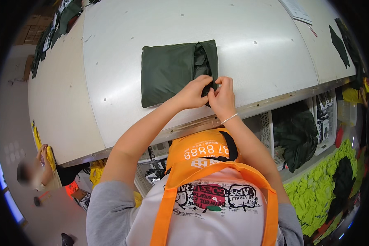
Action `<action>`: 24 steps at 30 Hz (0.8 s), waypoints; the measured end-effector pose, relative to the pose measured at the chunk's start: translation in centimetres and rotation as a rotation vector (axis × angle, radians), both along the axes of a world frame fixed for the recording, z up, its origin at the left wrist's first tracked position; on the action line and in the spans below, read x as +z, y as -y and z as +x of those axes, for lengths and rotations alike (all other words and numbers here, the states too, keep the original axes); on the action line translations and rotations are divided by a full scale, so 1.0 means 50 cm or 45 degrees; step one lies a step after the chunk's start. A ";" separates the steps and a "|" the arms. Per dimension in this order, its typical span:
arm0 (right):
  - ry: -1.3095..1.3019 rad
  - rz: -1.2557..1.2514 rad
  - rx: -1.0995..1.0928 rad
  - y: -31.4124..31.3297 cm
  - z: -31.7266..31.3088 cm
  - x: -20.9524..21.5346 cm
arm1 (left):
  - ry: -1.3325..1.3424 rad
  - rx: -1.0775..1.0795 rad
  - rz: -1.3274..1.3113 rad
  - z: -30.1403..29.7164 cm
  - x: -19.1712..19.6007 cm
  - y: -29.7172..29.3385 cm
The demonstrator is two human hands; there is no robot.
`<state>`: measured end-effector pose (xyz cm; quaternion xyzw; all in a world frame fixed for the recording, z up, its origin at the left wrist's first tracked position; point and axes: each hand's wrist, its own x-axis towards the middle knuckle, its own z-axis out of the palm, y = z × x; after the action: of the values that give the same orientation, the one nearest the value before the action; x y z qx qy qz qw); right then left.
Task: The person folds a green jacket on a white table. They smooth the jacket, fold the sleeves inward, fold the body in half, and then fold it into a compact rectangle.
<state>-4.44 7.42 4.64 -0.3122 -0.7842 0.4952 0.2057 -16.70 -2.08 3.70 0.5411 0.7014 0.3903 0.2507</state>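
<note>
A dark green fabric pouch (166,74) lies flat on the pale tabletop, its long opening along the right side. Crumpled dark fabric (199,61) shows inside that opening. At the lower end of the opening, my left hand (194,93) is closed, thumb and fingers pinching the pouch's edge. Right beside it, my right hand (223,97) has its fingers curled together on the opening's outer edge. The two hands nearly touch, and whatever lies between the fingertips is too small to make out.
The table's front edge (250,110) runs just below my hands. White plastic crates (265,129) with dark cloth (295,131) stand under it. Bright yellow-green cloth (315,192) is piled at lower right. Papers (296,10) lie at the far right. Another person (45,168) works at left.
</note>
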 end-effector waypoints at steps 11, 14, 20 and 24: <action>0.380 0.037 0.052 -0.058 0.019 -0.021 | -0.025 0.050 -0.073 0.006 0.045 -0.016; 0.190 -0.341 -0.063 -0.047 0.024 -0.060 | -0.158 -0.267 0.117 -0.014 0.005 -0.003; 0.068 -0.778 -0.141 -0.035 0.019 -0.070 | 0.082 -0.357 0.016 -0.044 -0.033 -0.018; 0.136 -0.343 0.077 -0.029 0.015 -0.049 | -0.350 -0.103 -0.169 -0.012 -0.056 -0.045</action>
<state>-3.69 8.87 2.20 -0.3390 -0.7295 0.5847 0.1050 -17.29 0.15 0.88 0.5996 0.7309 0.2550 0.2030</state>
